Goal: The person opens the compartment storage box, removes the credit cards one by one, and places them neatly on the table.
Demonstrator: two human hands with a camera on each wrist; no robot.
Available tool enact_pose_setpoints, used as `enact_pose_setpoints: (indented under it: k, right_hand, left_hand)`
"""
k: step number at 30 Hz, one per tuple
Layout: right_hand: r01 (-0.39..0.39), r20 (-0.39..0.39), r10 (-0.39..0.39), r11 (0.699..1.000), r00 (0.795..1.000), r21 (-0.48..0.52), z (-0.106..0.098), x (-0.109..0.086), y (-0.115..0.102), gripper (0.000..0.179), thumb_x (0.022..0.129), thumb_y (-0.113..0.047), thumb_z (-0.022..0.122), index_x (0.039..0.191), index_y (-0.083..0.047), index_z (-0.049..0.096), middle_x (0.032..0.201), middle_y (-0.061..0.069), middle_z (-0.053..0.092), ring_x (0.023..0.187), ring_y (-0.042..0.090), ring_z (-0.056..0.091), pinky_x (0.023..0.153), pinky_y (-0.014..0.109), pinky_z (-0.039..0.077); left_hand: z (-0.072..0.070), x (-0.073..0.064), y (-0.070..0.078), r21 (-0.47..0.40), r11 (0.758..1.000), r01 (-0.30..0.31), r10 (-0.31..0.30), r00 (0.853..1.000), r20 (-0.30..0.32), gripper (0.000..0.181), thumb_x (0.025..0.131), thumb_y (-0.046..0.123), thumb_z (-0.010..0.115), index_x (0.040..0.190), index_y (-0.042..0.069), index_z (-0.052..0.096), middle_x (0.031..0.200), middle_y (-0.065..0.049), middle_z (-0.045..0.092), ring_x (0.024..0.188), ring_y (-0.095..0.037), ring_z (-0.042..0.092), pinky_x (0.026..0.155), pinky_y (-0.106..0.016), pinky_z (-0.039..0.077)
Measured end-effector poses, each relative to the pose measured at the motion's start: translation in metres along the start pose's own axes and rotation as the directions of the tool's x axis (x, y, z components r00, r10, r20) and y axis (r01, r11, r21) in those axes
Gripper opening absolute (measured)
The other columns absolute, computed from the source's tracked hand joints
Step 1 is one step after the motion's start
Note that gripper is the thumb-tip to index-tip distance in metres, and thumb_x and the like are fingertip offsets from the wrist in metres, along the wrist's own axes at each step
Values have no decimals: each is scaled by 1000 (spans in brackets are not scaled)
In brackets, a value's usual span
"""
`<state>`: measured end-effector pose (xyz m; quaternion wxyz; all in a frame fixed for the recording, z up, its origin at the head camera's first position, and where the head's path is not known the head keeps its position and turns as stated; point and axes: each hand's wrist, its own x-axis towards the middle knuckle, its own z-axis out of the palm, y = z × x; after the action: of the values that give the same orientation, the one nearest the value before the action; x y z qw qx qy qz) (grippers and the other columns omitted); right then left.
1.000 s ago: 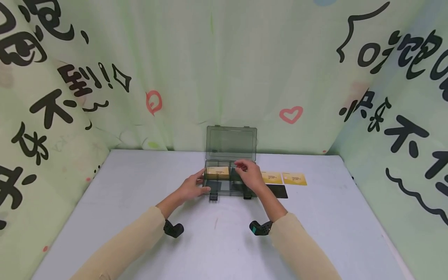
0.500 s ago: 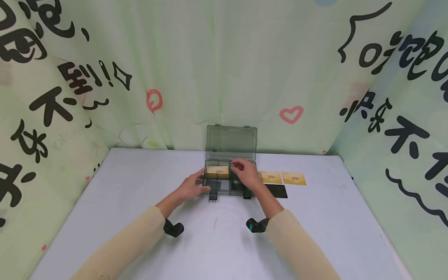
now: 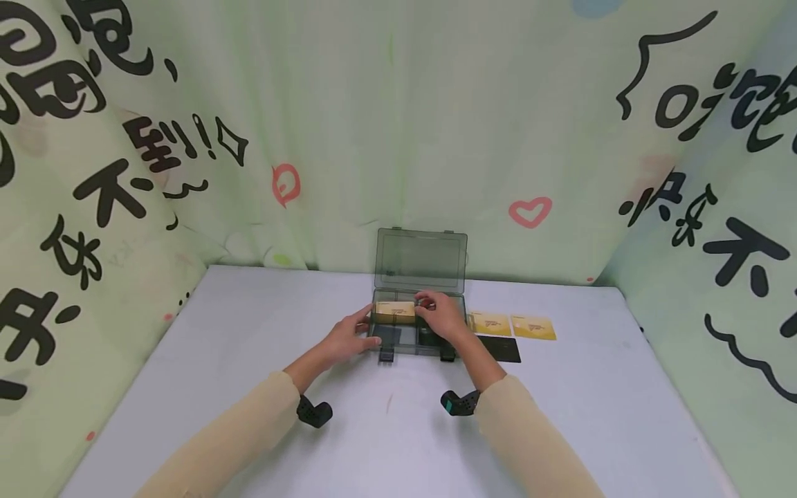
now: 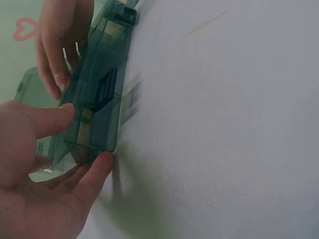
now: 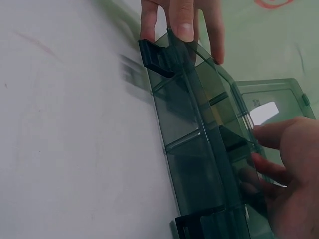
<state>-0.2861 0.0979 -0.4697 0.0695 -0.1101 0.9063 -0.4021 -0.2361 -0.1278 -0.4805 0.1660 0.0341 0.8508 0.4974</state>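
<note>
An open, clear grey compartment box (image 3: 407, 337) stands on the table with its lid (image 3: 421, 259) raised at the back. A stack of yellow cards (image 3: 395, 312) fills its back left compartment, and dark pieces show in other compartments. My left hand (image 3: 344, 337) holds the box's left end, thumb above and fingers at the lower corner. My right hand (image 3: 441, 315) reaches over the back right compartment. In the right wrist view its thumb and fingers bend at the box's back edge, beside a dark flat piece (image 5: 233, 138). Whether they pinch anything is hidden.
Two yellow cards (image 3: 533, 328) and a black card (image 3: 500, 348) lie right of the box. Two dark latches (image 3: 386, 355) stick out at its front. A printed curtain (image 3: 349, 138) hangs behind the white table (image 3: 386, 443).
The whole head view has shifted slightly. My right hand has moved a little to the left over the box. My left hand keeps its place at the left end.
</note>
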Motion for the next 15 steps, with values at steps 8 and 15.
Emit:
enact_pose_setpoints:
  k: [8,15]
  right_hand:
    - [-10,90,16,998,996,-63,-1,3,-7,35,98,-20,56,131,-7,58,124,18,61,115,36,58,92,50,50]
    - [-49,88,56,995,994,-86,2,9,-6,35,98,-22,56,131,-9,58,126,17,60,114,34,58,91,50,50]
  left_hand:
    - [0,1,0,-15,1000,10,-10,1000,-4,79,90,19,68,155,22,23,150,-16,41,140,-35,39,113,-52,36]
    - [0,1,2,-14,1000,13,-13,1000,-3,79,90,19,68,155,23,23,151,-16,41,140,-35,40,114,-52,34]
